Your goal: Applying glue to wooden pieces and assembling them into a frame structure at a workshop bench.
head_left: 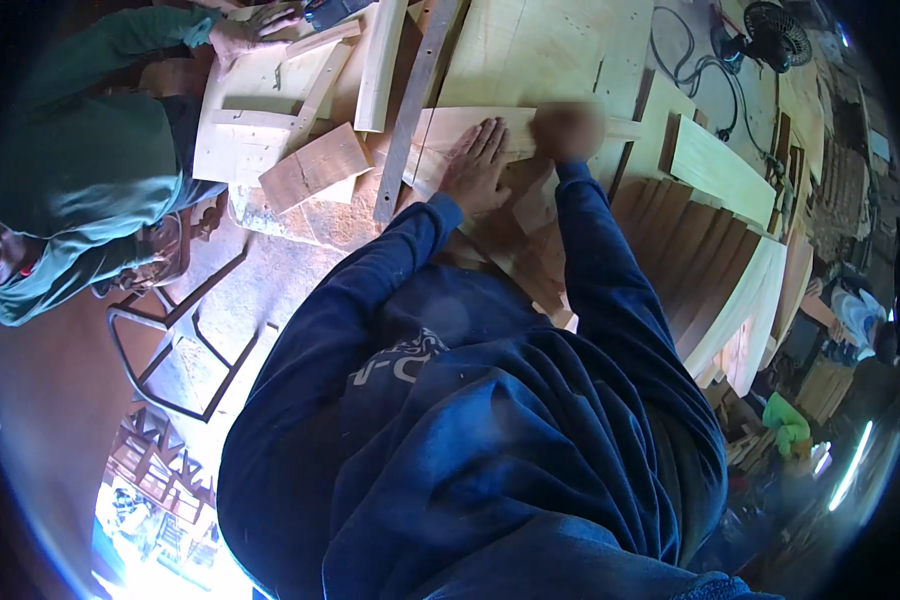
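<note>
My left hand [477,168] lies flat with its fingers stretched out, pressing on a pale wooden piece [520,120] on the worktable. To its right, my right hand [568,131] is smeared by motion over the same piece, so its fingers and anything in them cannot be made out. Beyond both hands spreads a large light wooden panel [530,50]. A long flat metal bar [417,115] with holes runs along the left side of my left hand.
At the left a co-worker in a green top [90,165] has a hand on wooden parts [310,100]. A loose wooden block [315,168] and a metal stool frame [185,340] are nearer. Stacked boards [695,255] stand at my right; a fan [775,35] and cables lie beyond.
</note>
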Demonstrator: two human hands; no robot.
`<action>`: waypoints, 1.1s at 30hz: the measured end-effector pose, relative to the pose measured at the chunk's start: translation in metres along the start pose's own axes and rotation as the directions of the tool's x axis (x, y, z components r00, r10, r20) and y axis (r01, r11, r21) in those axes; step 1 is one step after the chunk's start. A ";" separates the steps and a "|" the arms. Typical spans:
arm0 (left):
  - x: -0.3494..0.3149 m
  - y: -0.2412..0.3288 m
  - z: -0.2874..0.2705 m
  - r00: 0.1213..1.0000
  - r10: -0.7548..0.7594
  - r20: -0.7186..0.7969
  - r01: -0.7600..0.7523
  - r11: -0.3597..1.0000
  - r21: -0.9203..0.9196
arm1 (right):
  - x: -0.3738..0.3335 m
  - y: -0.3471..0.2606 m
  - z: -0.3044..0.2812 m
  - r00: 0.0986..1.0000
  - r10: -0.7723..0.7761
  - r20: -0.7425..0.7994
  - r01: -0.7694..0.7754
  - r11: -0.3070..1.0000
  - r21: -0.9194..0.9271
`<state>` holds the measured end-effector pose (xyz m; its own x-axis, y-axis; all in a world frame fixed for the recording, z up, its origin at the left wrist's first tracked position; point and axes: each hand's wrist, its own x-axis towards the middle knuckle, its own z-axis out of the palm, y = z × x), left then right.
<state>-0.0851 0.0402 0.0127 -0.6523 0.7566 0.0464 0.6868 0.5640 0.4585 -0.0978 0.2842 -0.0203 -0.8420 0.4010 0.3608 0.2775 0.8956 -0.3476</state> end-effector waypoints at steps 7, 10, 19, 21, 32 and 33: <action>0.009 -0.003 0.001 1.000 0.000 0.002 0.000 1.000 0.017 | 0.009 0.002 0.003 1.000 0.007 0.018 -0.006 1.000 -0.019; 0.013 -0.006 0.001 1.000 0.007 0.004 -0.007 1.000 0.025 | 0.013 0.002 0.004 1.000 0.010 0.011 -0.010 1.000 -0.008; 0.035 -0.023 -0.008 0.997 0.077 -0.015 -0.077 0.997 0.010 | 0.021 0.004 0.004 0.988 0.079 0.131 -0.078 0.997 -0.014; 0.041 -0.026 -0.008 0.994 0.110 -0.023 -0.110 0.994 0.026 | 0.022 0.003 0.003 0.994 0.054 0.090 -0.054 0.999 -0.007; -0.023 -0.017 -0.003 0.940 0.324 0.109 -0.319 0.945 -0.068 | 0.021 0.003 0.008 1.000 -0.004 -0.016 0.004 1.000 0.015; -0.030 -0.015 -0.002 0.926 0.366 0.089 -0.365 0.930 -0.035 | 0.021 0.004 0.008 1.000 -0.013 -0.013 0.013 1.000 0.002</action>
<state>-0.0765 0.0086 0.0058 -0.3238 0.9369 0.1318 0.8659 0.2373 0.4405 -0.1178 0.2943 -0.0214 -0.8395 0.3918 0.3766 0.2657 0.9004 -0.3446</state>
